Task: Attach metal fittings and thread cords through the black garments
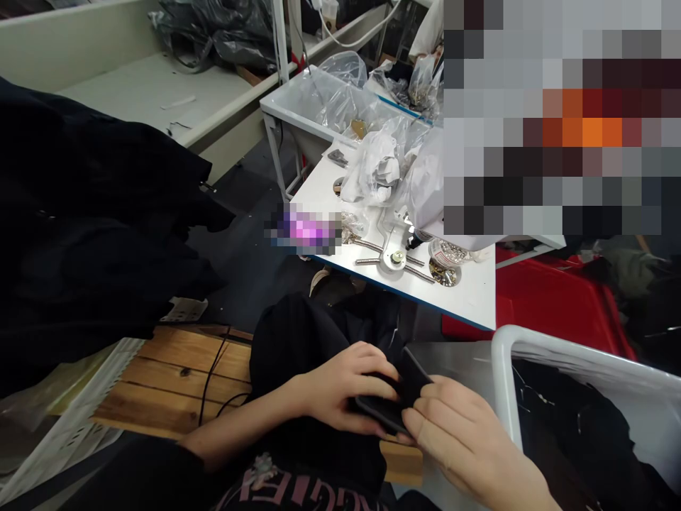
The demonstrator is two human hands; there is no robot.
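Handwork over the lap: one black piece [399, 397], flat and stiff-looking, lies on a dark garment [303, 341] and is gripped from both ends. Left hand [340, 387] has its fingers curled closed over the near-left end. Right hand [468, 443] pinches the right edge between thumb and forefinger. My judgement: the grip works best with the thumbs close to the edge and even pressure, so the piece lies flat and does not twist. Counts: two hands, one piece. Outward: one wooden board [164, 376] with one cable [213, 376] left of the lap, and one white tub [503, 383] at the right holding dark cloth. Beyond are one red bin [553, 298] and one white table [473, 294]. Along its near edge lie at least three springs [367, 245], one round fitting [396, 259] and two dishes [450, 250] of metal bits. Several plastic bags [372, 167] sit farther back.
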